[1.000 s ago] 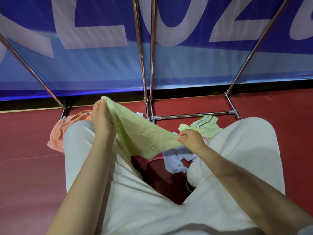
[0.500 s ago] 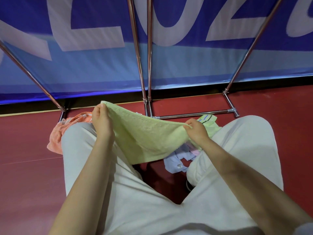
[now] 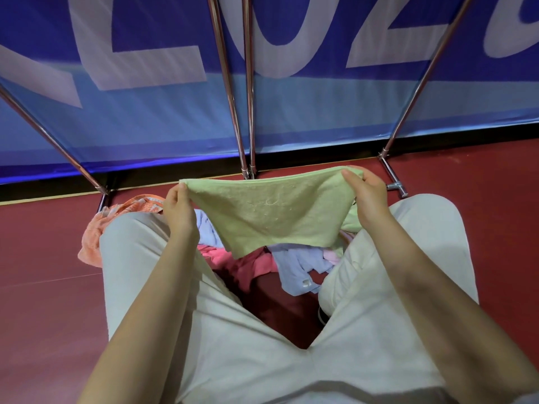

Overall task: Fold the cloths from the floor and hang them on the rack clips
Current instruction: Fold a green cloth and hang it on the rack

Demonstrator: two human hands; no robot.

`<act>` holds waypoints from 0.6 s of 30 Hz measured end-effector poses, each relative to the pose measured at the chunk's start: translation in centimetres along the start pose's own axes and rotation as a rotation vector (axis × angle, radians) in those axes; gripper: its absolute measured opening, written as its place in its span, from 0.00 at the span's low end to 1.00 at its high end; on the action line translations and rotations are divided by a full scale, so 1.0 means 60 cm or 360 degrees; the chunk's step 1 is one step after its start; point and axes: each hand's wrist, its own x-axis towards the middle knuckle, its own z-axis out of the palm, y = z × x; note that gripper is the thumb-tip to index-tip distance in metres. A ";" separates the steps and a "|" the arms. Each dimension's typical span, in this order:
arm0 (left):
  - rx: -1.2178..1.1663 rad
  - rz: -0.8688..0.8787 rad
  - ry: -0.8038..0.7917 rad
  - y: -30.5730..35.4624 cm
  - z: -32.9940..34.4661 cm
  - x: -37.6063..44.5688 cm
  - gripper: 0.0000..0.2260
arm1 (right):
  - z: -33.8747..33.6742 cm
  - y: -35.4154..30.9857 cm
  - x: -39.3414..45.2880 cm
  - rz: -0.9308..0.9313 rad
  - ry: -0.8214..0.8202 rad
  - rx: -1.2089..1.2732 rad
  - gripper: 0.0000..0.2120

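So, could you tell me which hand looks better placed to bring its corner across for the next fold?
Probably the right hand: it holds the green cloth slightly higher than the left hand.

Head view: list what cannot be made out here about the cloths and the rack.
- Rack clips: the rack poles run off the top edge, so no clips show.
- Green cloth, held by the left hand and the right hand: its far side faces away, so the number of layers is unclear.
- Floor pile: the blue cloth and pink cloth are partly hidden behind the green cloth and the knees; the orange cloth by the left knee.
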 end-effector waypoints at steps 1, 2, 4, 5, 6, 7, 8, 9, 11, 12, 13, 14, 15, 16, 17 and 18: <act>-0.0002 -0.0025 -0.0006 -0.001 0.002 0.000 0.09 | -0.002 -0.003 0.001 -0.0010 0.0007 -0.0003 0.04; 0.0000 -0.0035 -0.0018 -0.002 0.004 -0.001 0.08 | -0.004 -0.004 0.002 -0.0021 0.0011 -0.0002 0.03; -0.0002 -0.0035 -0.0044 -0.006 0.009 -0.003 0.08 | -0.006 -0.007 0.002 -0.0034 0.0018 0.0031 0.03; 0.0015 -0.0032 -0.0053 -0.006 0.011 -0.007 0.08 | -0.007 -0.007 0.002 -0.0037 0.0026 0.0039 0.03; 0.0050 -0.0006 -0.0058 -0.007 0.012 -0.009 0.09 | -0.007 -0.007 0.002 -0.0043 0.0030 0.0039 0.03; 0.0100 0.0038 -0.0053 -0.007 0.013 -0.012 0.09 | -0.007 -0.008 0.001 -0.0044 0.0031 0.0036 0.03; 0.0144 0.0082 -0.0038 -0.009 0.013 -0.013 0.09 | -0.007 -0.008 0.000 -0.0043 0.0024 0.0031 0.02; 0.0168 0.0103 -0.0021 -0.009 0.013 -0.014 0.10 | -0.007 -0.009 0.000 -0.0044 0.0016 0.0022 0.02; 0.0176 0.0079 0.0014 -0.010 0.013 -0.013 0.09 | -0.006 -0.010 -0.002 -0.0058 0.0007 -0.0012 0.02; 0.0168 0.0050 0.0023 -0.011 0.013 -0.012 0.09 | -0.005 -0.010 -0.003 -0.0064 0.0005 -0.0031 0.03; 0.0146 0.0014 0.0026 -0.011 0.014 -0.011 0.09 | -0.004 -0.011 -0.004 -0.0070 0.0001 -0.0051 0.03; 0.0111 -0.0018 0.0023 -0.012 0.015 -0.010 0.09 | -0.004 -0.011 -0.004 -0.0078 -0.0001 -0.0073 0.04; 0.0079 -0.0047 0.0018 -0.010 0.015 -0.012 0.09 | -0.004 -0.010 -0.004 -0.0085 -0.0001 -0.0100 0.03; 0.0073 -0.0069 0.0024 -0.008 0.016 -0.013 0.09 | -0.004 -0.008 -0.003 -0.0089 0.0004 -0.0132 0.03; 0.0091 -0.0075 0.0034 -0.005 0.018 -0.016 0.09 | -0.005 -0.006 -0.001 -0.0089 0.0014 -0.0176 0.02; 0.0099 -0.0070 0.0040 -0.004 0.019 -0.017 0.09 | -0.006 -0.003 0.000 -0.0092 0.0028 -0.0224 0.02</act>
